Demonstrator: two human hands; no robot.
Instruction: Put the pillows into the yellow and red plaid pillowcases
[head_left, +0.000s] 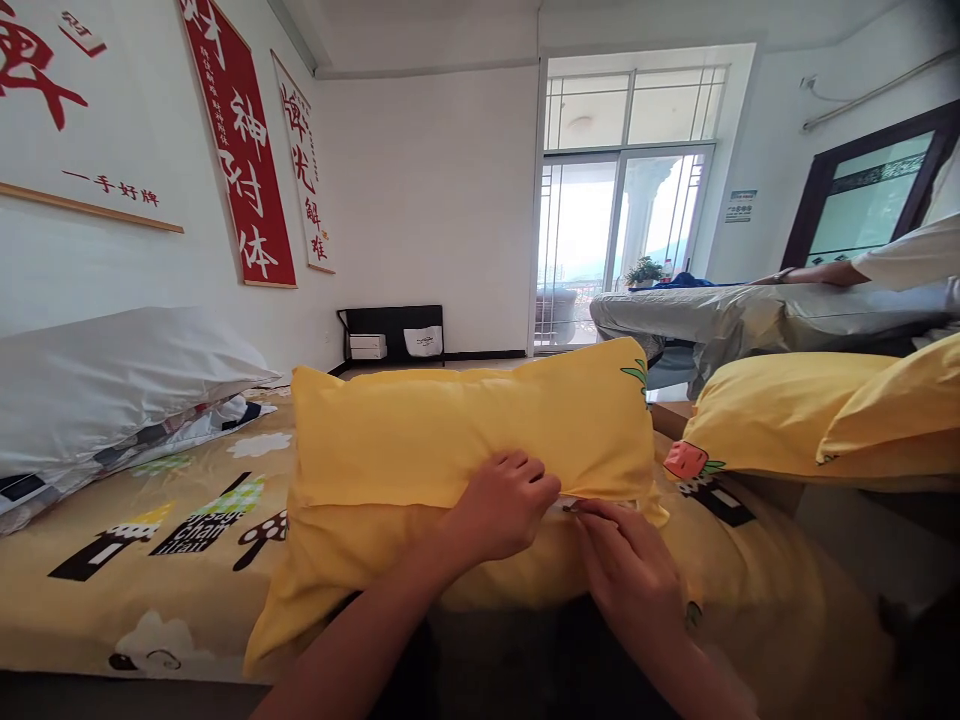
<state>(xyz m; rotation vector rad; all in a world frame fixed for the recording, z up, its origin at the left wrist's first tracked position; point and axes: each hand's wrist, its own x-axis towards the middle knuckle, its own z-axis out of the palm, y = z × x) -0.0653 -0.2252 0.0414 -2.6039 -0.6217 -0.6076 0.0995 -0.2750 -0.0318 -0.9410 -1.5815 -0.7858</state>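
Note:
A yellow pillow point(450, 430) in a yellow pillowcase lies across my lap on the bed. My left hand point(499, 505) is closed, its fingers pinching the pillowcase fabric along the seam at the pillow's lower edge. My right hand point(626, 565) is closed too, pinching a small dark zipper pull point(571, 508) at that same seam. The two hands almost touch each other at the seam.
A patterned yellow bedsheet point(150, 540) covers the bed. A white pillow point(112, 380) lies at the left. Two more yellow pillows point(810, 415) are stacked at the right. Another person's arm point(862, 265) rests on grey bedding point(735, 315) at the far right. Red banners hang on the left wall.

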